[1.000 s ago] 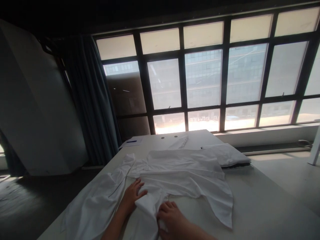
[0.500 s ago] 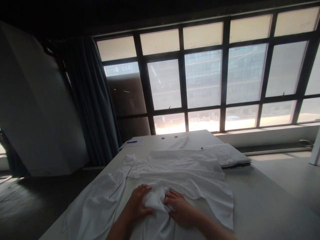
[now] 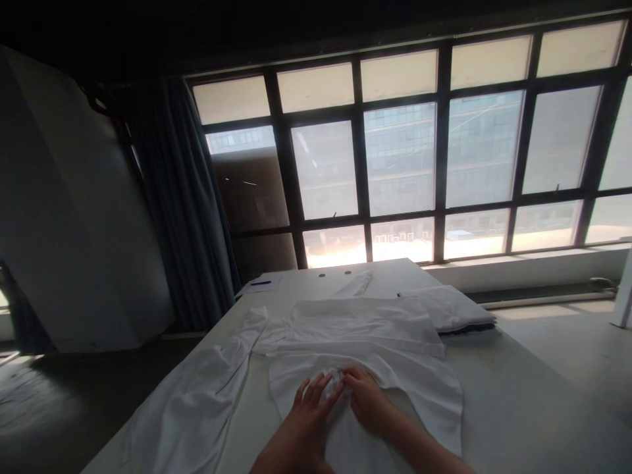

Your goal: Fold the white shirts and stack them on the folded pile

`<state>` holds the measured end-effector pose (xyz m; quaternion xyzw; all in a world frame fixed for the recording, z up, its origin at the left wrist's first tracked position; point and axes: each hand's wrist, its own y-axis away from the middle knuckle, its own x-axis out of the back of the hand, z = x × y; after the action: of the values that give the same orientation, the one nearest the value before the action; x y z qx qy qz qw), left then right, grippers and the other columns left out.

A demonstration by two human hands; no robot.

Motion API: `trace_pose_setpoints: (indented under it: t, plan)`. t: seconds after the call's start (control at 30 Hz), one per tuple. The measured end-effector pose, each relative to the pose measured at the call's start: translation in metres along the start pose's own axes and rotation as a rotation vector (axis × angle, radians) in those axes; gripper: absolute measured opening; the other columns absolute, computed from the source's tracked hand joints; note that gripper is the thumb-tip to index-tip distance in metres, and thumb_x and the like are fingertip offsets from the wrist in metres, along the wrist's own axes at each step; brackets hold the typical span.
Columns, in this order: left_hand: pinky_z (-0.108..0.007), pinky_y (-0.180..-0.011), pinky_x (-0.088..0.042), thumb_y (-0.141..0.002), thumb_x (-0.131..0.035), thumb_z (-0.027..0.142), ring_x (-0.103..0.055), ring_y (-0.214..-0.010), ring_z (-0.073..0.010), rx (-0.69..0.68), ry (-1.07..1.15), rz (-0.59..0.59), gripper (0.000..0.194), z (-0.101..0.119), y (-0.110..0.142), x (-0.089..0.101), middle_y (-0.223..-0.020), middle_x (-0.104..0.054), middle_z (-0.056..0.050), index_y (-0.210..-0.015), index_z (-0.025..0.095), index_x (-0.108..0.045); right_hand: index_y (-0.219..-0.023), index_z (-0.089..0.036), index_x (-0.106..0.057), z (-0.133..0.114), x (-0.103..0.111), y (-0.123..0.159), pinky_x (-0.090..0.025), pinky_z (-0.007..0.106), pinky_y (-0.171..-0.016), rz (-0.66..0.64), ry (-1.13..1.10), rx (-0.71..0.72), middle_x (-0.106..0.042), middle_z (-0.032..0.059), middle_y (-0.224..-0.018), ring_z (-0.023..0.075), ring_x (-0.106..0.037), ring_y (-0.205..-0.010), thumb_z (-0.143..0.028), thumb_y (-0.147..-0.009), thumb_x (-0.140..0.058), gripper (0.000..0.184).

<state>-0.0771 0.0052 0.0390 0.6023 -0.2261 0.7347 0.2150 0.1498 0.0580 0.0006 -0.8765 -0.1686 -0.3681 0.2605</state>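
A white garment [image 3: 375, 332] lies spread on a long white table [image 3: 518, 408], one sleeve trailing off to the left [image 3: 197, 395]. Both hands rest side by side on a folded-over part of the cloth near me. My left hand [image 3: 309, 411] lies on the fabric with its fingers stretched forward and slightly spread. My right hand [image 3: 368, 401] presses flat on the cloth just to its right, the fingertips of both hands almost touching at a small bunched fold [image 3: 333, 382].
A folded white stack [image 3: 457, 306] sits at the table's far right. A sheet of paper with a blue pen [image 3: 260, 283] lies at the far left corner. Behind are large grid windows [image 3: 399, 158], a dark curtain [image 3: 182, 210] and a leaning white panel [image 3: 64, 210].
Both hands have moved forward and to the right over the cloth. The bunched piece they gripped is now laid flatter, and the fingers have gone from curled to stretched out.
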Motion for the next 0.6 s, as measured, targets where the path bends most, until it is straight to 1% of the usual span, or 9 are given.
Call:
trace_pose_setpoints:
  t: [0.07,0.13,0.23,0.27,0.33,0.4,0.47,0.53,0.6]
  plan:
    - [-0.064,-0.121,-0.019,-0.055,-0.077,0.082,-0.026,-0.149,-0.0441,-0.059,-0.013,0.020,0.132,0.007,-0.005,0.001,-0.165,-0.027,-0.012,-0.160,0.036,-0.012,-0.124,-0.018,-0.065,-0.002,-0.003,0.003,-0.035,0.041,-0.115,-0.015,0.047,0.007,-0.058,0.0105,-0.136,0.0265,-0.050,-0.128,-0.013,-0.075,-0.053,0.051]
    - [-0.060,-0.121,-0.025,-0.067,-0.070,0.081,-0.034,-0.146,-0.0403,-0.100,-0.004,0.050,0.116,0.006,-0.006,0.002,-0.162,-0.034,-0.010,-0.160,0.037,-0.017,-0.137,-0.019,-0.057,-0.005,-0.003,0.008,-0.029,0.046,-0.119,-0.069,0.083,-0.005,-0.049,0.0128,-0.147,0.0307,-0.042,-0.137,-0.029,-0.078,-0.063,0.060]
    - [-0.050,-0.116,-0.039,-0.087,-0.055,0.073,-0.048,-0.138,-0.0317,-0.073,0.033,0.135,0.082,-0.011,-0.004,0.005,-0.152,-0.049,-0.007,-0.156,0.036,-0.030,-0.152,-0.023,-0.040,-0.009,0.002,0.015,-0.019,0.050,-0.123,-0.195,0.094,-0.023,-0.031,0.0130,-0.161,0.0361,-0.025,-0.148,-0.059,-0.072,-0.075,0.095]
    - [-0.047,-0.114,-0.042,-0.092,-0.051,0.069,-0.051,-0.135,-0.0296,-0.044,0.036,0.167,0.073,-0.019,-0.002,0.006,-0.149,-0.054,-0.008,-0.155,0.035,-0.035,-0.154,-0.025,-0.037,-0.011,0.003,0.017,-0.017,0.051,-0.124,-0.242,0.093,-0.017,-0.026,0.0122,-0.163,0.0375,-0.020,-0.150,-0.066,-0.068,-0.076,0.103]
    - [-0.046,-0.114,-0.043,-0.097,-0.047,0.062,-0.052,-0.135,-0.0282,0.022,0.012,0.226,0.061,-0.037,0.002,0.007,-0.145,-0.057,-0.008,-0.150,0.033,-0.044,-0.156,-0.028,-0.034,-0.011,0.006,0.020,-0.012,0.055,-0.124,-0.319,0.102,0.035,-0.017,0.0103,-0.166,0.0397,-0.011,-0.152,-0.075,-0.066,-0.074,0.109]
    - [-0.048,-0.115,-0.042,-0.098,-0.046,0.060,-0.050,-0.138,-0.0286,0.083,-0.039,0.272,0.056,-0.051,0.006,0.008,-0.147,-0.056,-0.008,-0.146,0.032,-0.049,-0.158,-0.031,-0.029,-0.010,0.005,0.023,-0.010,0.060,-0.123,-0.356,0.135,0.124,-0.012,0.0096,-0.167,0.0419,-0.008,-0.152,-0.076,-0.069,-0.072,0.109]
    - [-0.050,-0.116,-0.042,-0.099,-0.045,0.059,-0.047,-0.140,-0.0289,0.127,-0.086,0.300,0.054,-0.059,0.009,0.007,-0.148,-0.055,-0.008,-0.145,0.031,-0.051,-0.159,-0.033,-0.025,-0.005,-0.001,0.028,-0.012,0.065,-0.121,-0.351,0.198,0.231,-0.014,0.0101,-0.167,0.0439,-0.013,-0.151,-0.073,-0.075,-0.069,0.103]
    - [-0.051,-0.116,-0.042,-0.099,-0.045,0.058,-0.047,-0.140,-0.0289,0.134,-0.107,0.299,0.053,-0.060,0.011,0.006,-0.149,-0.054,-0.008,-0.144,0.031,-0.052,-0.157,-0.034,-0.028,0.002,-0.013,0.037,-0.019,0.066,-0.118,-0.289,0.295,0.333,-0.025,0.0110,-0.164,0.0435,-0.026,-0.147,-0.063,-0.086,-0.064,0.085]
    - [-0.051,-0.117,-0.041,-0.099,-0.044,0.058,-0.047,-0.140,-0.0286,0.113,-0.099,0.271,0.053,-0.052,0.010,0.005,-0.150,-0.053,-0.007,-0.144,0.031,-0.052,-0.154,-0.035,-0.034,0.010,-0.028,0.050,-0.027,0.061,-0.116,-0.167,0.410,0.435,-0.040,0.0102,-0.157,0.0387,-0.042,-0.139,-0.049,-0.097,-0.057,0.063]
